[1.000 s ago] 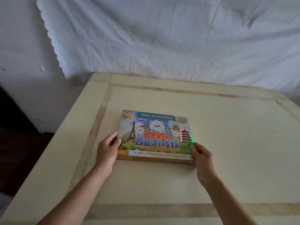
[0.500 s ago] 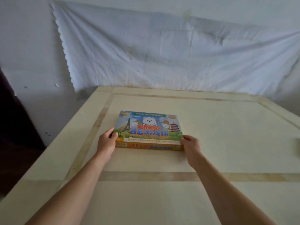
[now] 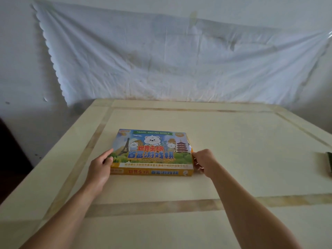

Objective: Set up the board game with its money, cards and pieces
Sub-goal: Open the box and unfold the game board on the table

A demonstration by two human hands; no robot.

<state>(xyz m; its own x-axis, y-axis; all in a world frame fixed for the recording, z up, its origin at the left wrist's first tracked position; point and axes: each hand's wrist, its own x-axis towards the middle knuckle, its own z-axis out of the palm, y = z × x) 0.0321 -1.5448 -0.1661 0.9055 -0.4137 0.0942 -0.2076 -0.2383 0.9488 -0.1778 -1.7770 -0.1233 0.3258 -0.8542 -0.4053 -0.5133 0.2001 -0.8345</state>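
Note:
A closed board game box (image 3: pixel 152 150), colourful with white bears and the words "Travel Around World", lies flat on the cream table (image 3: pixel 233 159). My left hand (image 3: pixel 101 166) holds its near left corner, thumb on the lid and fingers down the side. My right hand (image 3: pixel 203 163) grips the box's right side near the front corner, fingers curled against the edge. The box's contents are hidden.
A dark object (image 3: pixel 329 164) lies at the table's right edge, cut off by the frame. A white sheet (image 3: pixel 179 60) hangs on the wall behind the table. The floor drops away dark on the left.
The head has tilted up, so more wall shows. My right hand has shifted from the box's front right corner round to its right side. The box looks unmoved.

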